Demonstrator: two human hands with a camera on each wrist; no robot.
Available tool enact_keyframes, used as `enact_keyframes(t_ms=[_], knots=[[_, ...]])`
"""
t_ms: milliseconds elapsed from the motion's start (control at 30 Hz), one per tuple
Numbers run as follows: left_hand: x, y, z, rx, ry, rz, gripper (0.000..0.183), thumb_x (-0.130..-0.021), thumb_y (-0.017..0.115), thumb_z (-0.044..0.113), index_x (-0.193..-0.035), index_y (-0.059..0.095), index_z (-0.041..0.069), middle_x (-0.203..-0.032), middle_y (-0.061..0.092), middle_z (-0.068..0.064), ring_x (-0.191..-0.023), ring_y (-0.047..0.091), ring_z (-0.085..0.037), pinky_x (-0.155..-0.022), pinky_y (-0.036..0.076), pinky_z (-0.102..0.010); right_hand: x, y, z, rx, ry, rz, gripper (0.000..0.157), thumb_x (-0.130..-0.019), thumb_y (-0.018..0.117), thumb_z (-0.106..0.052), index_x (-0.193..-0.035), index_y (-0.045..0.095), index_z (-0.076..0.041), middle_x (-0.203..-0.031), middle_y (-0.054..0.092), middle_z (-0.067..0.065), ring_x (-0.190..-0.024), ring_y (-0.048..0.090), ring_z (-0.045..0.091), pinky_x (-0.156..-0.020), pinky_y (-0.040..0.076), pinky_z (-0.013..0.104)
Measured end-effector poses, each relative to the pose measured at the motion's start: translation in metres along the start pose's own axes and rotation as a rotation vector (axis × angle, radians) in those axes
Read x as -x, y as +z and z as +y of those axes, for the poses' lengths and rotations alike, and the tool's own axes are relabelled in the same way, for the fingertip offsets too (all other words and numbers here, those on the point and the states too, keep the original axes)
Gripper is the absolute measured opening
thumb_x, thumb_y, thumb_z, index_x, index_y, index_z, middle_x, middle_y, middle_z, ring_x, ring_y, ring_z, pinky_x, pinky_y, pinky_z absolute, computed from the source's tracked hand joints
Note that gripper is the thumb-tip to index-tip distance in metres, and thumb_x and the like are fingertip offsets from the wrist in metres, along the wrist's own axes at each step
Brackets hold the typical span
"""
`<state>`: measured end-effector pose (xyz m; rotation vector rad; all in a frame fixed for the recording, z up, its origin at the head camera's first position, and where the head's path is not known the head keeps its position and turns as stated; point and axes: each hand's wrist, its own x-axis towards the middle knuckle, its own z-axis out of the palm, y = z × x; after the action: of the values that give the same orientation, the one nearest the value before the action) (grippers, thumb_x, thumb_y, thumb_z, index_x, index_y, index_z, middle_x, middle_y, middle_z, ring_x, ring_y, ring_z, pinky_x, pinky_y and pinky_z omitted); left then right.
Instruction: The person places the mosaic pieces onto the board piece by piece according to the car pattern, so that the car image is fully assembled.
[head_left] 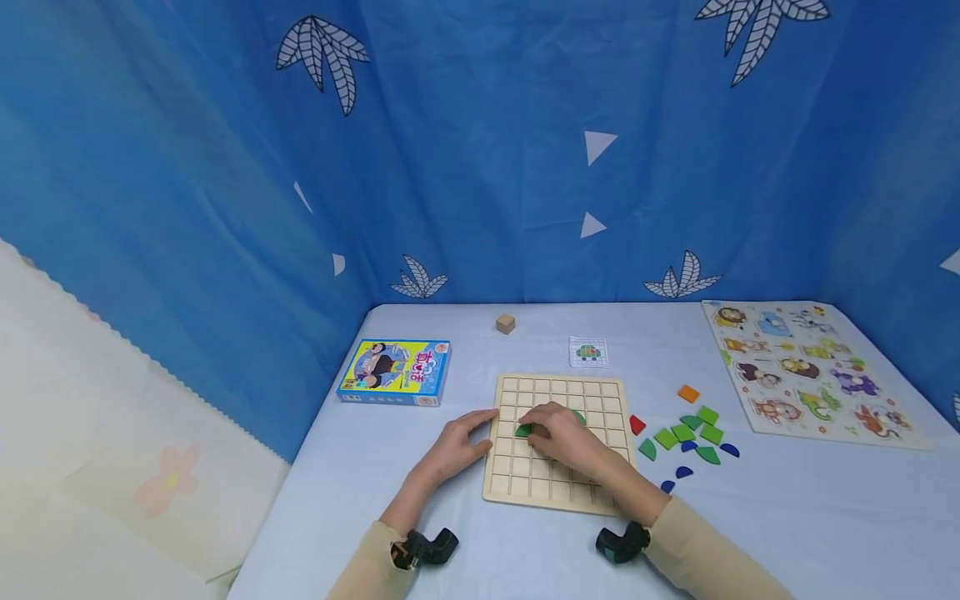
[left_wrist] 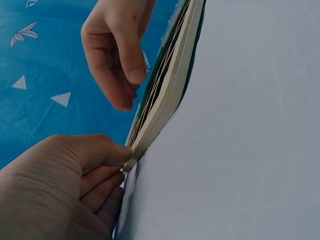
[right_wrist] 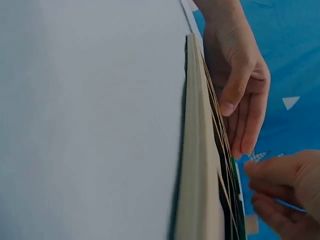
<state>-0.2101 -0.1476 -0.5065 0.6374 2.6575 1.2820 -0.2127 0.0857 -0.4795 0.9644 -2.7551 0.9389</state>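
Observation:
A square wooden grid board (head_left: 540,492) lies on the table under both hands. My left hand (head_left: 455,446) rests at its left edge, thumb and forefinger touching the rim; in the left wrist view the thumb meets the board's corner. Over the upper left cells, my right hand (head_left: 562,437) has its bent thumb and forefinger about a green piece (head_left: 522,431), whose full outline is covered. A second green piece (head_left: 580,417) with a curved side shows on the board just beyond the right hand.
Right of the board lie several green squares (head_left: 665,438), green curved pieces (head_left: 707,455), blue half-rounds (head_left: 729,450), a red piece (head_left: 637,424) and an orange one (head_left: 688,393). Around stand a pattern card (head_left: 588,352), wooden cube (head_left: 506,323), box (head_left: 393,372) and animal puzzle (head_left: 817,375).

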Motion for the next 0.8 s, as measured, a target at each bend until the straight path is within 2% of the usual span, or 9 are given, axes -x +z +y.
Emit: enact_keyframes(t_ms=[100,233,400,533,667,733,800], knots=[[0.0,0.001,0.0,-0.005,0.0,0.0,0.05,-0.089,0.062,0.007,-0.137,0.049,0.005,-0.138,0.048,-0.011,-0.13,0.04,-0.026,-0.107,0.034,-0.04,0.008,-0.015,0.003,-0.058,0.04,0.042,0.028,-0.084,0.071,-0.008,-0.111,0.068,-0.004,-0.112,0.065,0.01,-0.107,0.058,0.028,-0.089,0.05,0.045],[0.001,0.003,0.001,-0.011,-0.004,0.001,0.05,-0.088,0.062,0.007,-0.137,0.049,0.005,-0.138,0.048,-0.011,-0.131,0.039,-0.026,-0.108,0.034,-0.041,0.03,-0.043,0.018,-0.061,0.139,0.132,0.032,-0.083,0.071,-0.007,-0.114,0.067,-0.002,-0.115,0.064,0.013,-0.107,0.058,0.033,-0.089,0.049,0.05],[0.0,0.002,-0.001,-0.019,-0.018,0.004,0.051,-0.088,0.062,0.007,-0.138,0.049,0.007,-0.139,0.047,-0.009,-0.131,0.039,-0.025,-0.108,0.034,-0.039,0.064,-0.081,0.057,-0.039,0.262,0.258,0.035,-0.084,0.068,-0.001,-0.117,0.062,0.004,-0.115,0.06,0.022,-0.101,0.059,0.04,-0.083,0.052,0.053],[0.001,0.0,-0.002,-0.024,-0.022,0.003,0.052,-0.088,0.063,0.007,-0.138,0.049,0.007,-0.139,0.047,-0.009,-0.131,0.039,-0.025,-0.108,0.034,-0.04,0.093,-0.102,0.088,0.049,0.37,0.345,0.033,-0.083,0.066,0.001,-0.115,0.061,0.007,-0.112,0.06,0.025,-0.098,0.058,0.041,-0.072,0.054,0.048],[0.001,0.0,-0.001,-0.025,-0.006,0.001,0.051,-0.088,0.063,0.008,-0.138,0.048,0.007,-0.139,0.047,-0.009,-0.131,0.039,-0.026,-0.107,0.034,-0.04,0.117,-0.113,0.107,0.101,0.45,0.36,0.032,-0.083,0.066,0.002,-0.113,0.061,0.009,-0.11,0.059,0.03,-0.097,0.057,0.046,-0.071,0.052,0.053],[0.0,0.0,-0.001,-0.022,-0.001,0.001,0.051,-0.089,0.062,0.008,-0.138,0.048,0.007,-0.139,0.047,-0.009,-0.131,0.039,-0.025,-0.107,0.034,-0.04,0.125,-0.115,0.114,0.104,0.458,0.341,0.032,-0.082,0.065,0.004,-0.112,0.06,0.013,-0.11,0.057,0.034,-0.096,0.056,0.05,-0.074,0.05,0.058],[0.0,0.001,-0.001,-0.018,0.001,0.002,0.051,-0.089,0.062,0.008,-0.138,0.048,0.006,-0.139,0.047,-0.009,-0.131,0.039,-0.025,-0.108,0.034,-0.04,0.13,-0.115,0.119,0.127,0.462,0.329,0.031,-0.08,0.067,0.005,-0.109,0.061,0.013,-0.108,0.058,0.034,-0.094,0.057,0.05,-0.074,0.05,0.058]])
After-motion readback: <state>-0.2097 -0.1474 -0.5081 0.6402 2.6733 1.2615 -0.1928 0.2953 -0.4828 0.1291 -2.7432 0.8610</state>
